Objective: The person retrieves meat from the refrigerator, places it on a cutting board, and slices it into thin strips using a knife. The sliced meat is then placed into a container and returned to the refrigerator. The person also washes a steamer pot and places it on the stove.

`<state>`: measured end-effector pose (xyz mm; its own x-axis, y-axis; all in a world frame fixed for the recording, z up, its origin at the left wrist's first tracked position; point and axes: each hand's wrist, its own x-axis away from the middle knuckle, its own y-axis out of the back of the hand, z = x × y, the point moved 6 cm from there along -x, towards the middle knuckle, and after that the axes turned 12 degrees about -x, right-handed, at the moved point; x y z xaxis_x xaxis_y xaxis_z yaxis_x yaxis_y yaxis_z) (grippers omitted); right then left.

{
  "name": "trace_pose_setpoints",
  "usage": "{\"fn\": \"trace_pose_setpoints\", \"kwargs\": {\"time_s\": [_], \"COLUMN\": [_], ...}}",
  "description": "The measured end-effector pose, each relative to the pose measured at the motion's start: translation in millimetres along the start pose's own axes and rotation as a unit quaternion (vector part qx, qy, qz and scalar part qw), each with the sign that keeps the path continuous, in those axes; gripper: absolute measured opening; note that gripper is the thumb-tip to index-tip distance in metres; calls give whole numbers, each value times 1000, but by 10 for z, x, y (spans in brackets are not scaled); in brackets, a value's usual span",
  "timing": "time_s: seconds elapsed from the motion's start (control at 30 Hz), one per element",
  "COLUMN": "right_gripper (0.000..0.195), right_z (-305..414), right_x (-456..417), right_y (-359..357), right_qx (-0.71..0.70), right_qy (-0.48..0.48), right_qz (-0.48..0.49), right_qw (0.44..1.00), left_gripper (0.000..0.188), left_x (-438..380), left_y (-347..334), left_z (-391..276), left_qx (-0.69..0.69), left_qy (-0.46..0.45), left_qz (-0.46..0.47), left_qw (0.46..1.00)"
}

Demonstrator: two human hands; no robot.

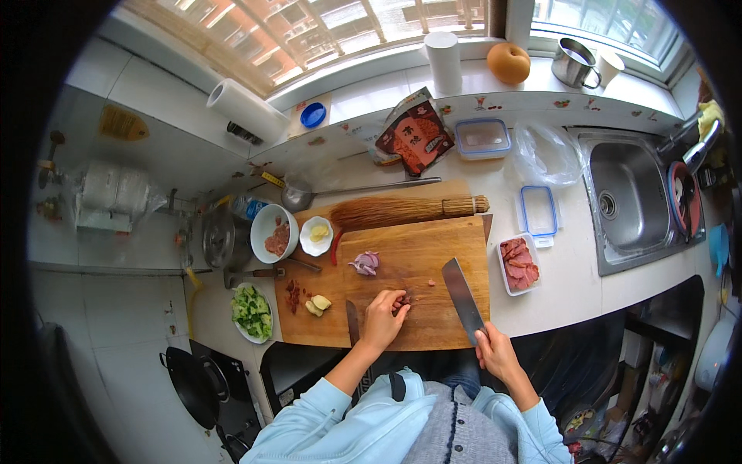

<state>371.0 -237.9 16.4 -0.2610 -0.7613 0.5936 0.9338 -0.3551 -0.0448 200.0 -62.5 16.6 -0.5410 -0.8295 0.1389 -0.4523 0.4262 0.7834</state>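
My right hand (494,350) grips the handle of a cleaver (462,297), its blade slanting over the right part of the wooden cutting board (429,249). My left hand (385,318) is low over the middle of the board, fingers curled at a small dark reddish food piece (406,299); whether they pinch it I cannot tell. Sliced purple onion (366,263) lies above that hand, and a tiny pink bit (431,283) left of the blade. On the board's left part are peeled garlic or ginger pieces (318,305), chopped red bits (293,296) and a red chili (335,248).
A plate of chopped green vegetables (253,313), a bowl of minced meat (275,234) and a small dish (316,236) stand left. A bamboo brush (406,210) and ladle (297,195) lie behind. Right are a container of sliced meat (519,264) and a sink (629,197).
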Motion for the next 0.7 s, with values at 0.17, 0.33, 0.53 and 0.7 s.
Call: {"fn": "trace_pose_setpoints", "kwargs": {"time_s": [0.17, 0.33, 0.53, 0.7], "right_gripper": [17, 17, 15, 15], "right_z": [-82, -217, -299, -337], "right_x": [-263, -216, -127, -131], "right_y": [-34, -216, -487, -611], "right_qx": [41, 60, 23, 12], "right_qy": [-4, -31, -58, -65], "right_qz": [24, 86, 104, 115], "right_qw": [999, 994, 993, 991], "left_gripper": [33, 36, 36, 30], "left_x": [83, 113, 133, 106], "left_y": [58, -6, -87, -106], "left_z": [40, 34, 44, 104], "left_qx": [-11, 28, 87, 149], "left_qy": [-2, -10, 5, 30], "left_qz": [-38, -47, -56, -62], "left_qw": [999, 998, 995, 986]}}
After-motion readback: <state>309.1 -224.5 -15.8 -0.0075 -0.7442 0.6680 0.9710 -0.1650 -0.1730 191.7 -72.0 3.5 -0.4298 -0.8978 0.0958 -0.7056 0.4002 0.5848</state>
